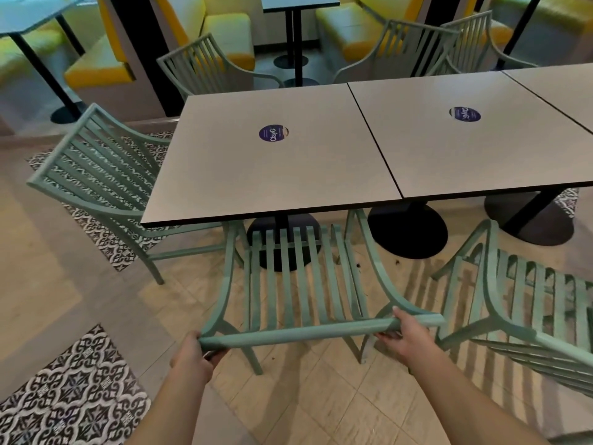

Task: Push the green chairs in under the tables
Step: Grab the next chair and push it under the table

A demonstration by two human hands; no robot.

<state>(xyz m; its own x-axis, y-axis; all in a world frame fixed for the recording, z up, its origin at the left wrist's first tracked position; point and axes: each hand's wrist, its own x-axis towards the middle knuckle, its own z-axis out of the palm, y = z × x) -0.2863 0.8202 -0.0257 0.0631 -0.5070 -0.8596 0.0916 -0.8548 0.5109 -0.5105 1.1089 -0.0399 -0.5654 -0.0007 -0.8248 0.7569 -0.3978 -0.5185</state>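
- Directly below the camera, a pale green slatted metal chair stands facing a square grey laminate table, the front of its seat just under the table's near edge while its backrest is well clear of it.
- Left hand curls round the left end of the chair's top rail; right hand wraps the right end, thumb over the top.
- A second green chair sits at the table's left side, angled, partly tucked in.
- A third green chair stands to the right, apart from the adjoining grey table.
- Two more green chairs stand at the far side.
- Each tabletop bears a round purple sticker.
- Patterned black-and-white floor tiles lie at lower left.
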